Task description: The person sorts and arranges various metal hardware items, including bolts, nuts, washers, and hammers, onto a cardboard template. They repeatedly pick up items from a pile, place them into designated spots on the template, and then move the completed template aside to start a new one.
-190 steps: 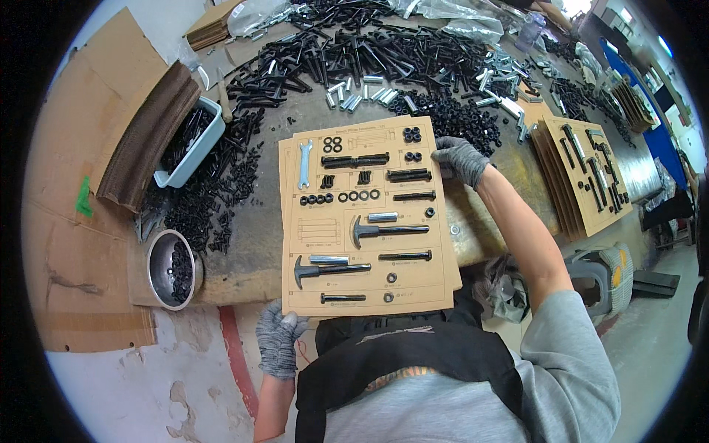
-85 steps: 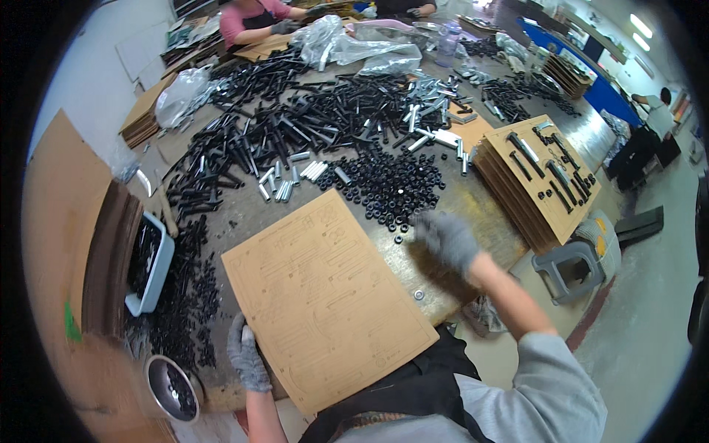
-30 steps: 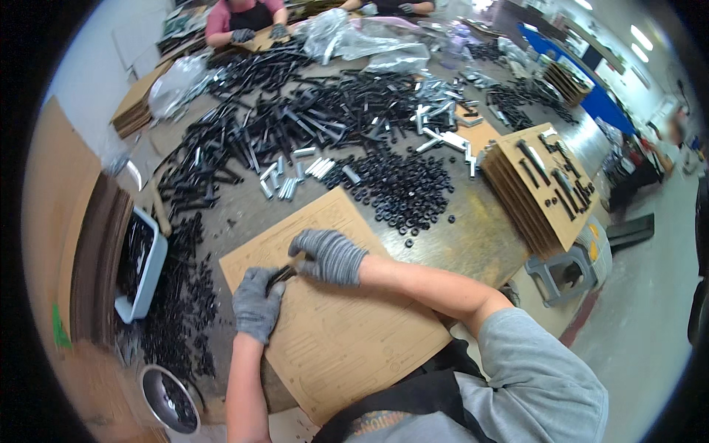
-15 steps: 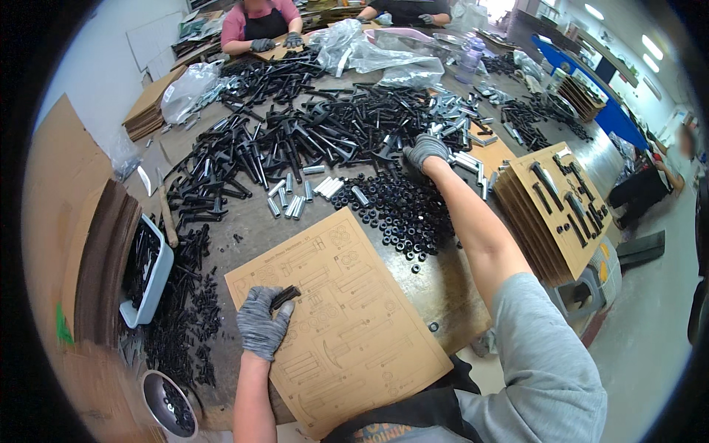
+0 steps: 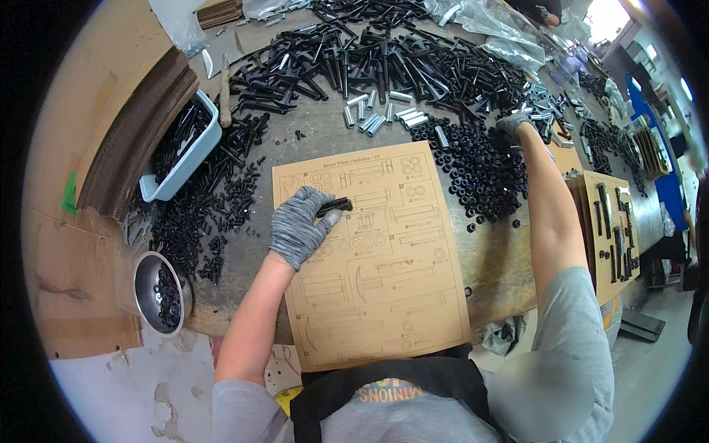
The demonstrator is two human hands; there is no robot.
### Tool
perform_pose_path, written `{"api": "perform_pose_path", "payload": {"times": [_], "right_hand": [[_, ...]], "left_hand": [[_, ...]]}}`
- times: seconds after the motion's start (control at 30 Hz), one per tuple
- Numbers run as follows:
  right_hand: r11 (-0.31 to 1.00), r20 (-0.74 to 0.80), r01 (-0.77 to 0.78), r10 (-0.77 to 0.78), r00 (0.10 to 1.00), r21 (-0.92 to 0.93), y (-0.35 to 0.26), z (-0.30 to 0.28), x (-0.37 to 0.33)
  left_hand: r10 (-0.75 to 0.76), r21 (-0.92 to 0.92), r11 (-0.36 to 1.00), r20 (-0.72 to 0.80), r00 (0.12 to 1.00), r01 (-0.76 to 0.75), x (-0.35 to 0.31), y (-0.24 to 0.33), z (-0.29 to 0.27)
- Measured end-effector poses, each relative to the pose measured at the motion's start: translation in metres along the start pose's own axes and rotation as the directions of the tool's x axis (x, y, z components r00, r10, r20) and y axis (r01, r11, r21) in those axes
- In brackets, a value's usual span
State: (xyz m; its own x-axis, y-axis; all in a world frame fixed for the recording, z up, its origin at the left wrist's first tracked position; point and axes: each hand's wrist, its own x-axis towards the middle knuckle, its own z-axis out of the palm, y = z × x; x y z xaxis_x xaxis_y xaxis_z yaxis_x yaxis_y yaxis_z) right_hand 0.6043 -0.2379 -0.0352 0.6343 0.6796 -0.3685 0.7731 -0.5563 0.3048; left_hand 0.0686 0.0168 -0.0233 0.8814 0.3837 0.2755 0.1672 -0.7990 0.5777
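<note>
My left hand (image 5: 298, 227), in a grey knit glove, is closed around a few short black bolts (image 5: 336, 207). It rests on the upper left part of a cardboard sheet (image 5: 432, 310) printed with outlines of hardware. My right arm stretches far out to the right. The gloved right hand (image 5: 512, 124) is at the far edge of a heap of black nuts (image 5: 476, 173), beside short silver tubes (image 5: 543, 111). Its fingertips are hidden among the parts, so what they touch does not show.
Black metal handles (image 5: 377, 55) are piled at the back. To the left are a blue bin (image 5: 210, 140), scattered black bolts (image 5: 196, 214), a metal bowl (image 5: 140, 295) and stacked cardboard (image 5: 140, 133). Packed cards (image 5: 609, 288) with mounted hardware stand at right. Another person's hand shows far off.
The view has turned and tipped down toward my body, so the sheet now appears straighter and higher. My left hand still grips the bolts; my right hand stays by the nut heap.
</note>
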Motion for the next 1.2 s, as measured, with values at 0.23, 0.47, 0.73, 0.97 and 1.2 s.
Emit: {"api": "perform_pose_path", "payload": {"times": [0.23,0.47,0.73,0.97,1.2], "right_hand": [[0.433,-0.402,0.326,0.095,0.911,0.84,-0.158,-0.056,-0.107],[0.803,-0.431,0.543,-0.412,0.803,0.246,-0.326,-0.104,-0.178],[0.949,-0.375,0.291,-0.228,0.899,0.121,-0.307,-0.133,-0.18],[0.911,-0.355,0.395,-0.332,0.874,0.118,-0.341,-0.126,-0.174],[0.789,-0.451,0.497,-0.318,0.834,0.361,-0.328,-0.089,-0.186]], "left_hand": [[-0.034,0.084,0.996,-0.035,0.999,0.037,-0.015,-0.012,-0.008],[-0.055,0.039,0.998,-0.018,0.998,0.056,-0.013,-0.012,-0.009],[-0.059,0.018,0.998,-0.029,0.998,0.059,-0.015,-0.019,-0.002],[-0.017,0.026,0.999,-0.055,0.998,0.018,-0.015,-0.02,-0.004],[-0.031,0.045,0.998,-0.023,0.999,0.032,-0.013,-0.017,-0.006]]}}
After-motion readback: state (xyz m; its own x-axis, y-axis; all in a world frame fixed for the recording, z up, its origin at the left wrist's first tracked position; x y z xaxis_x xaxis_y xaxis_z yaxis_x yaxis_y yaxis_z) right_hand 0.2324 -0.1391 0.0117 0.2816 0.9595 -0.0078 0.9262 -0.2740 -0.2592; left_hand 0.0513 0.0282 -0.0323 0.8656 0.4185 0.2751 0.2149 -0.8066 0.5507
